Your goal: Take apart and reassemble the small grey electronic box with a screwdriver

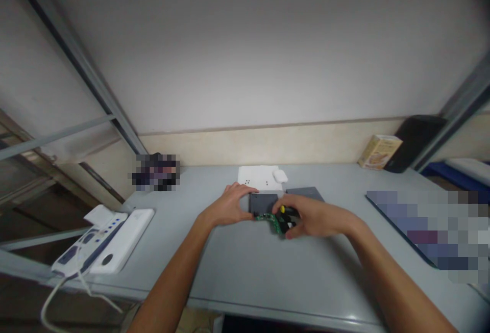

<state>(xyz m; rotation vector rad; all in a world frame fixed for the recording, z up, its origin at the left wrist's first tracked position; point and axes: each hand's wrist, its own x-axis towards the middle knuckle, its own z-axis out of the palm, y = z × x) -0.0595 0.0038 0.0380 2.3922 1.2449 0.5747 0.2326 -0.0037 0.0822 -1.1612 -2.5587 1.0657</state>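
Note:
My left hand point(233, 204) grips the left side of a flat dark grey rectangular case point(264, 203), fingers at its far edge and thumb at its near edge. A green circuit board point(276, 223) sticks out along the near right side of the case. My right hand point(306, 214) is curled around a black object with a yellow spot point(284, 209), over the right end of the board. Its kind is hard to make out, since the fingers cover part of it. Just behind my right hand lies a flat grey panel point(306, 193).
White paper point(256, 176) with small dark dots lies behind the case, a white rounded item point(280, 175) at its corner. A white power strip point(90, 244) and white slab point(126, 244) are at left. A yellow box point(380, 152) stands at the back right.

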